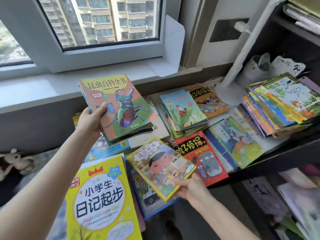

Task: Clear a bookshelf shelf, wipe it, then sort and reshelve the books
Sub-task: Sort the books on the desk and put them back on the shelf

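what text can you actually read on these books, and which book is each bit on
"昆虫百科全书": beetle book, held in the left hand.
"小学生日记起步": yellow book, lower left; its small print is too small to read.
"鸽子侦探": red book, lying flat; subtitle blurred.
"子侦探": orange book at the back; first character hidden.
"七色花", faint: pale blue book atop a pile.
cartoon-boy book in the right hand: title too blurred.
Other covers: unreadable.
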`<action>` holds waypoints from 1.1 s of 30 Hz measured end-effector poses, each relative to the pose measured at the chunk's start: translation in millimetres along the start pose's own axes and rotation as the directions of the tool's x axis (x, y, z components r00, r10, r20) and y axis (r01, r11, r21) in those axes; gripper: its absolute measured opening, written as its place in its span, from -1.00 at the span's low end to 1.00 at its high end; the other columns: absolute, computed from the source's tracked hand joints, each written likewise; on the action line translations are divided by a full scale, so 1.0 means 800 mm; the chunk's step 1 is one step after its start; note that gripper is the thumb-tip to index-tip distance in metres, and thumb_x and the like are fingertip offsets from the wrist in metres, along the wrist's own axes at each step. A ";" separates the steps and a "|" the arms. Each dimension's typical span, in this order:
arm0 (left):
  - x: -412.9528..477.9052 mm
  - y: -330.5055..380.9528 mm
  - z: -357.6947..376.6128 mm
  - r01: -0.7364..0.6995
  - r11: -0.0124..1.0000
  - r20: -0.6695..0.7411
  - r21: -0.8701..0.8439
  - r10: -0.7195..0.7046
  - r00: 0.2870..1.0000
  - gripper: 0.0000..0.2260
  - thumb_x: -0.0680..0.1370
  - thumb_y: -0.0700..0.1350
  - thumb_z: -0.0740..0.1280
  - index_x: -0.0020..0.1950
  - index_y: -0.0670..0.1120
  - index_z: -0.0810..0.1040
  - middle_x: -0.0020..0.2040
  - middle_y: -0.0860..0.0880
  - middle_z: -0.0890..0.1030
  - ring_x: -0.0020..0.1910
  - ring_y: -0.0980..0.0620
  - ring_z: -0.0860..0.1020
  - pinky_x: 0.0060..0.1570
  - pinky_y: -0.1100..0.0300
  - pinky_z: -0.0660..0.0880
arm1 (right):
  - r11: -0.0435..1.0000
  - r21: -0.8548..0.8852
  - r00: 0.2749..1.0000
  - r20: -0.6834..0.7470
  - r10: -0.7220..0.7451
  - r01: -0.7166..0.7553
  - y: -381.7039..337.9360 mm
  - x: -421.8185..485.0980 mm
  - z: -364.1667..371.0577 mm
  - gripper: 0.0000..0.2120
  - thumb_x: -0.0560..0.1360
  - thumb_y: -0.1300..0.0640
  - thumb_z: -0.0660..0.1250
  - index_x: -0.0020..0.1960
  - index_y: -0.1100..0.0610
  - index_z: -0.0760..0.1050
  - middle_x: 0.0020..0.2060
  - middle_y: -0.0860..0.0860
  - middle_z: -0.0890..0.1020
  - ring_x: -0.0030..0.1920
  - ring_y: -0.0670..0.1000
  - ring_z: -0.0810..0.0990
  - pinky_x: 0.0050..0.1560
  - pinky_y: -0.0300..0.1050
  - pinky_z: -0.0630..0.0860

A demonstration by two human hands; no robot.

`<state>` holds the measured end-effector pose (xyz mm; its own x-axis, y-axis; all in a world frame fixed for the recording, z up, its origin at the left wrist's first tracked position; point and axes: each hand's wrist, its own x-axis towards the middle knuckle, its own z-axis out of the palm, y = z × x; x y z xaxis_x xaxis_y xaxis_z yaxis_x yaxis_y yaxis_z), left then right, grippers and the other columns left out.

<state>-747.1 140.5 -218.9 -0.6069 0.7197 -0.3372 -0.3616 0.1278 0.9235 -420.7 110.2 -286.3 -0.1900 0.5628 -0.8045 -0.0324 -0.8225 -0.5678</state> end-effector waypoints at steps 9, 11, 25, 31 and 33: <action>-0.008 -0.013 0.016 0.031 0.999 0.005 0.027 -0.031 0.999 -0.64 0.55 -0.08 0.37 0.29 -0.21 0.47 0.10 -0.13 0.64 -0.16 0.05 0.65 -0.23 0.17 0.62 | 0.518 -0.851 0.997 -0.070 0.042 -0.082 -0.085 0.010 -0.024 -0.61 0.65 0.02 0.14 -0.05 0.33 0.54 -0.29 0.15 0.67 -0.35 0.02 0.66 -0.30 -0.18 0.60; -0.007 -0.016 0.026 0.055 0.998 0.002 0.019 -0.055 0.998 -0.67 0.55 -0.08 0.37 0.27 -0.16 0.48 0.05 -0.08 0.65 -0.20 0.08 0.65 -0.27 0.18 0.62 | 0.696 -0.718 0.985 -0.119 -0.128 0.004 -0.121 0.036 -0.036 -0.70 0.63 0.10 0.20 0.10 0.35 0.52 -0.14 0.18 0.67 -0.21 0.06 0.67 -0.22 -0.14 0.63; 0.040 -0.035 0.113 0.034 0.995 -0.041 0.098 -0.031 0.999 -0.69 0.50 -0.05 0.41 0.19 -0.15 0.53 -0.05 -0.06 0.67 -0.25 0.10 0.66 -0.36 0.28 0.56 | 0.979 0.118 0.947 -0.294 -0.127 0.168 -0.308 0.245 -0.094 -0.64 0.62 0.27 0.13 0.41 0.29 0.27 0.25 0.28 0.44 0.11 0.20 0.55 0.04 0.05 0.56; 0.064 -0.037 0.142 0.035 0.993 -0.075 0.116 -0.026 0.997 -0.81 0.50 -0.08 0.41 0.08 -0.08 0.55 -0.07 -0.04 0.68 -0.26 0.10 0.66 -0.37 0.28 0.58 | 0.999 0.042 0.863 -0.505 0.026 -0.006 -0.341 0.325 -0.106 -0.80 0.62 0.13 0.17 -0.15 0.19 0.37 -0.17 0.11 0.49 -0.47 0.08 0.50 -0.41 -0.15 0.51; 0.064 -0.033 0.145 0.038 0.992 -0.063 0.117 -0.030 0.998 -0.77 0.49 -0.07 0.41 0.11 -0.09 0.54 -0.07 -0.03 0.69 -0.26 0.11 0.67 -0.37 0.28 0.57 | 1.000 0.022 0.845 -0.534 0.024 -0.015 -0.349 0.317 -0.098 -0.75 0.61 0.11 0.19 -0.21 0.17 0.32 -0.30 0.08 0.40 -0.55 0.05 0.41 -0.60 -0.28 0.38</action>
<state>-686.5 252.8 -239.0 -0.6393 0.6708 -0.3759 -0.2985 0.2340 0.9253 -382.5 489.2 -345.3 0.3628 0.4992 -0.7869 -0.0513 -0.8324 -0.5517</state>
